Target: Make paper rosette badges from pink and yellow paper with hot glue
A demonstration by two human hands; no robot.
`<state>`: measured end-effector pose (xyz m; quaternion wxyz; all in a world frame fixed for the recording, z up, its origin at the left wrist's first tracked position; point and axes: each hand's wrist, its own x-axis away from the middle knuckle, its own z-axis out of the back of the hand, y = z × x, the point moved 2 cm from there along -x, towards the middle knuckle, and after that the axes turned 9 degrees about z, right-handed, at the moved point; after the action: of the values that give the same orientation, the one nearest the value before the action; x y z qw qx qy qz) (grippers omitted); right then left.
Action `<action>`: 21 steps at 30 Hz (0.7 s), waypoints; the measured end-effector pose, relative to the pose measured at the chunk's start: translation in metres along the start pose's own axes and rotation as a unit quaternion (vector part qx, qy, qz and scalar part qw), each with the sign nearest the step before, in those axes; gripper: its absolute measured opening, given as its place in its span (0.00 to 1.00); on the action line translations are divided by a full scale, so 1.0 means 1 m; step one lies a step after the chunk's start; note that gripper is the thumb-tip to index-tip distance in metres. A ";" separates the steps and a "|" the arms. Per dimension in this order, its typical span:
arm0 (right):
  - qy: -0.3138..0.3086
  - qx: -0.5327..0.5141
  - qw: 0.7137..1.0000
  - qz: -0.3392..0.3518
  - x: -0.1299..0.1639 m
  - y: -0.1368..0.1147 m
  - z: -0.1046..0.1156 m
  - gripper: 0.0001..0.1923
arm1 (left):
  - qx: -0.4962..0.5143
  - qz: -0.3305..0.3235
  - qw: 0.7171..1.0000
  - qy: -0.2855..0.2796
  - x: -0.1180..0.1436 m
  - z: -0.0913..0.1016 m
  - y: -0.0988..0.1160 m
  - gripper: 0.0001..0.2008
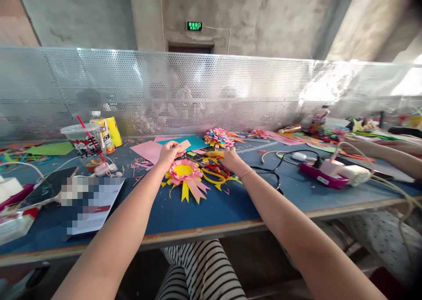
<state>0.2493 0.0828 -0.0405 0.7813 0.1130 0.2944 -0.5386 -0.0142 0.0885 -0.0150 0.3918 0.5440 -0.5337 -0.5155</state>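
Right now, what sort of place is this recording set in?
Probably a shared paper-craft workshop. A long blue table is strewn with paper scraps, a pink-and-yellow paper rosette and scissors, a perforated metal screen divides the stations, and another person's arm rests alongside.

Pink and yellow paper rosette [185, 172], flat on the blue surface [184, 212] just below the left hand [169, 153], with a round yellow centre, a ruffled pink ring around it, and yellow and pink ribbon tails fanning toward the near edge. Small pale paper piece [184, 144] pinched at the left hand's fingertips, just above the rosette. Red and yellow scissors [216, 173] lying flat just right of the rosette, handles toward the near edge, partly under the right hand [231, 158].
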 end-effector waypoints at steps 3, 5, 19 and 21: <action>0.050 -0.057 0.996 -0.038 -0.004 -0.010 0.003 0.14 | -0.016 -0.025 1.000 -0.003 0.004 -0.005 0.003 0.11; 0.053 -0.203 0.978 -0.007 -0.009 -0.030 0.004 0.13 | -0.057 -0.054 0.997 -0.014 0.007 -0.010 0.005 0.12; 0.059 -0.622 0.779 -0.043 -0.008 -0.088 -0.012 0.14 | -0.163 -0.110 0.976 -0.094 0.022 -0.032 0.004 0.16; 0.072 -0.637 0.765 -0.070 -0.008 -0.087 -0.010 0.14 | -0.187 -0.119 0.971 -0.085 0.022 -0.030 0.007 0.15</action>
<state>0.1648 0.0598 -0.0321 0.6101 -0.3928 0.6324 -0.2712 0.0118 0.0627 -0.0066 0.3753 0.4749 -0.3911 -0.6933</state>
